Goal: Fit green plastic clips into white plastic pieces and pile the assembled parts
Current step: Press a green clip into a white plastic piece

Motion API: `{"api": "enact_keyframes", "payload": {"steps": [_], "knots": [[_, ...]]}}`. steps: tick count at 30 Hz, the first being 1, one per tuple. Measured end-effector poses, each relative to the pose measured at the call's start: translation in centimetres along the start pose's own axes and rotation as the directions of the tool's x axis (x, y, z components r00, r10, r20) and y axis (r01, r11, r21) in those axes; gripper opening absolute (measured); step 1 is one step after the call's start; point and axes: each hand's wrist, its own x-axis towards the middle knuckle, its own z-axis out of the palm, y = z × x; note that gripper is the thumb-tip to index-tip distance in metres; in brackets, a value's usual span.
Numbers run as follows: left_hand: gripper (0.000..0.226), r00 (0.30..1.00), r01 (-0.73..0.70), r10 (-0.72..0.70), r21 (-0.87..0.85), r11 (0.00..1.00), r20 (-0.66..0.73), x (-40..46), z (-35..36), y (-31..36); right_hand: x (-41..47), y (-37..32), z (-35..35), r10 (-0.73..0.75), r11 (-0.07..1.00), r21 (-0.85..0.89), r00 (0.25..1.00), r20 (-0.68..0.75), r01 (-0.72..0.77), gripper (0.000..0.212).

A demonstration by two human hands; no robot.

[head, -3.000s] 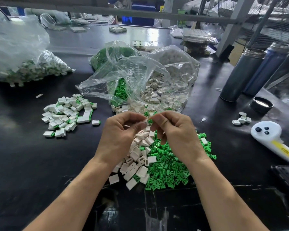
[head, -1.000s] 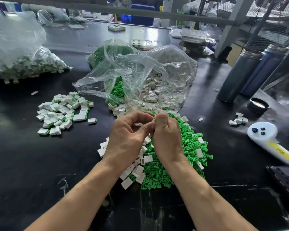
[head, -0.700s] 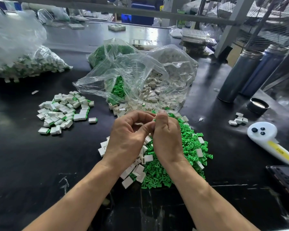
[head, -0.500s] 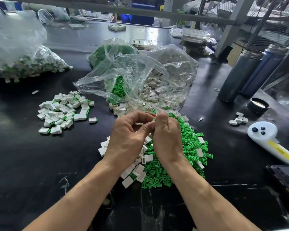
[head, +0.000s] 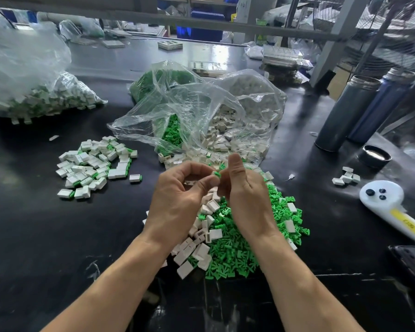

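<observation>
Left hand [head: 177, 200] and right hand [head: 246, 197] fingers curled, pinching a green clip [head: 216, 174] together

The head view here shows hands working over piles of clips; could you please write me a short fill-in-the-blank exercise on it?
1. The left hand and right hand meet on a small ____ clip.
2. The pile of assembled parts lies to the ____ of both hands.
3. The two tall flasks stand ____.

Missing words: green; left; upright
</observation>
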Motion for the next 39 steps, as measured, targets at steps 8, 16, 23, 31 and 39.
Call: {"api": "enact_keyframes", "payload": {"steps": [8, 16, 23, 31, 39], "knots": [[0.011, 0.999, -0.013, 0.014, 0.042, 0.999, -0.038, 0.3, -0.7, -0.1, 0.2, 0.1, -2.0, -0.079, 0.994, -0.065, 0.995, 0.061, 0.083, 0.009], [0.012, 0.998, -0.055, 0.056, 0.089, 0.995, -0.009, 0.2, -0.7, -0.3, 0.2, 0.0, -1.8, -0.152, 0.973, -0.17, 0.987, 0.047, 0.157, 0.009], [0.013, 0.997, -0.074, 0.075, 0.128, 0.989, 0.0, 0.2, -0.8, -0.3, 0.2, -0.1, -1.7, -0.266, 0.917, -0.295, 0.962, 0.054, 0.27, 0.004], [0.014, 0.998, -0.055, 0.056, 0.037, 0.998, -0.025, 0.3, -1.0, 0.2, 0.6, 0.6, -2.9, -0.167, 0.98, -0.095, 0.982, 0.09, 0.175, 0.01], [0.014, 1.0, -0.008, 0.008, -0.016, 1.0, 0.003, 0.4, -1.2, 0.2, 0.7, 0.8, -2.3, -0.188, 0.981, -0.019, 0.967, 0.173, 0.194, 0.024]]}}
